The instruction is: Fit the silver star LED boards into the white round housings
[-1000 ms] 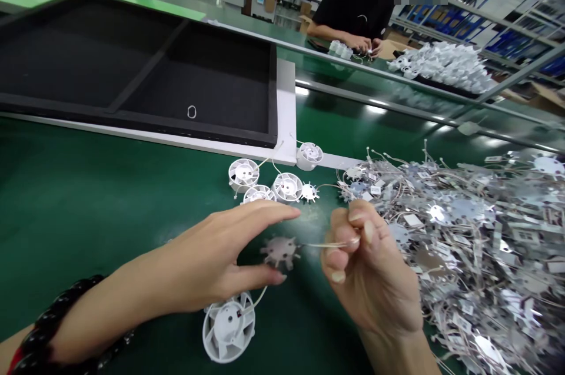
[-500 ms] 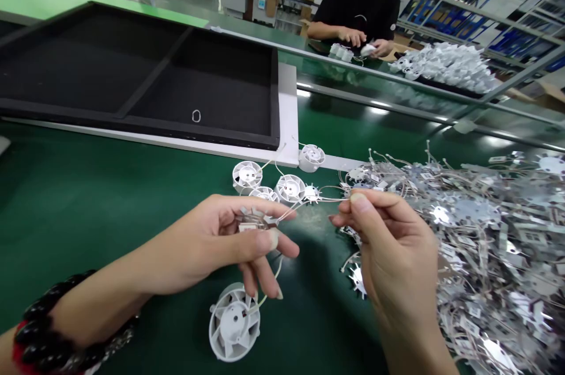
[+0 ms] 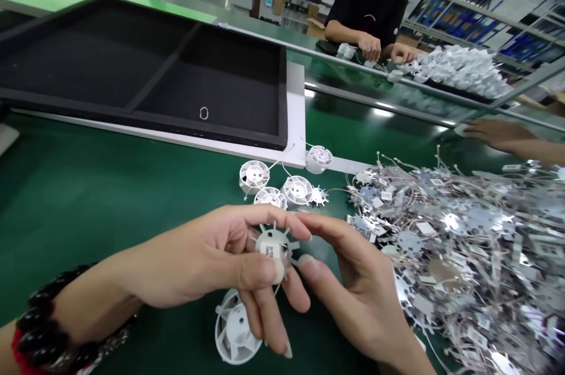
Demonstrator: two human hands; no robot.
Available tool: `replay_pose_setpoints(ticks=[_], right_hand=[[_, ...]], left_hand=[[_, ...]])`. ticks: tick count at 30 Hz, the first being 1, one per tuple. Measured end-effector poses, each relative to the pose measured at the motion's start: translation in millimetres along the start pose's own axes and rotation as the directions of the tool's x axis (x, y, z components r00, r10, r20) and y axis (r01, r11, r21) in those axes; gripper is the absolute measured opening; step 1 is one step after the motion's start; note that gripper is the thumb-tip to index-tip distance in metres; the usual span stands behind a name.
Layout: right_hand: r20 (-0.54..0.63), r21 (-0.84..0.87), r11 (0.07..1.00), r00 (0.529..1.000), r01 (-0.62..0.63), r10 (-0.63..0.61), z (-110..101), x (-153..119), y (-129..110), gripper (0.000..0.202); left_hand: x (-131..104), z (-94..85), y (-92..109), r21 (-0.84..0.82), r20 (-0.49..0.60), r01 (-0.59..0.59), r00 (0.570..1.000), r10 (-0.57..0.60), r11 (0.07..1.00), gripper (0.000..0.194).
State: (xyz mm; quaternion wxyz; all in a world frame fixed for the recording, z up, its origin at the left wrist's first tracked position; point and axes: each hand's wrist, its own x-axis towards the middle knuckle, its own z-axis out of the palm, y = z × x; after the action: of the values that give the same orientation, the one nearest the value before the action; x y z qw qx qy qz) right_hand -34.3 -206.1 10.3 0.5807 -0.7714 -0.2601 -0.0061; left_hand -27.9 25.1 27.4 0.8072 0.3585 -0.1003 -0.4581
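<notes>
My left hand (image 3: 220, 257) is closed on a small star-shaped metal plate (image 3: 274, 239) with spiky teeth and a white label, its thumb pressed on the face. At the plate's right edge, the thumb and forefinger of my right hand (image 3: 353, 281) pinch the teeth. Just below my left fingers, a round white plastic fan housing (image 3: 238, 334) stands on the table, partly hidden by them. Beyond my hands are several more white fan housings (image 3: 255, 175), with a loose toothed plate (image 3: 318, 195) beside one. The plate's wires are mostly hidden by my fingers.
A large heap of toothed plates with wires (image 3: 454, 234) covers the right side. A black divided tray (image 3: 220, 75) lies at the back left on a white board (image 3: 296, 92). Across the rail, a person (image 3: 364, 4) handles white parts; another person's hand (image 3: 498, 132) reaches in at right.
My right hand has let go of the wires and moved left to the plate's edge. The plate has turned its labelled face up. Another person's hand has appeared at right.
</notes>
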Motion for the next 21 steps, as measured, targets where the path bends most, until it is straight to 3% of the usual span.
replay_pose_setpoints(ticks=[5,9,16,21], right_hand=[[0.073,0.152,0.981,0.991,-0.118,0.108,0,6,-4,0.035],[0.071,0.126,0.989,0.995,-0.076,0.067,1,9,-7,0.006],[-0.033,-0.067,0.989,0.99,0.135,-0.138,11,6,-5,0.011],[0.0,-0.076,0.995,0.998,0.057,-0.057,12,5,-6,0.014]], left_hand=[[1,2.8,2,0.1,-0.021,0.056,0.998,-0.054,0.993,0.04],[0,4.2,2,0.173,-0.008,0.054,0.999,-0.054,0.983,0.043],[-1,5.1,1,0.222,-0.061,0.023,0.998,-0.01,0.975,0.038],[1,3.5,-1,0.277,-0.117,0.04,0.993,-0.007,0.96,0.032]])
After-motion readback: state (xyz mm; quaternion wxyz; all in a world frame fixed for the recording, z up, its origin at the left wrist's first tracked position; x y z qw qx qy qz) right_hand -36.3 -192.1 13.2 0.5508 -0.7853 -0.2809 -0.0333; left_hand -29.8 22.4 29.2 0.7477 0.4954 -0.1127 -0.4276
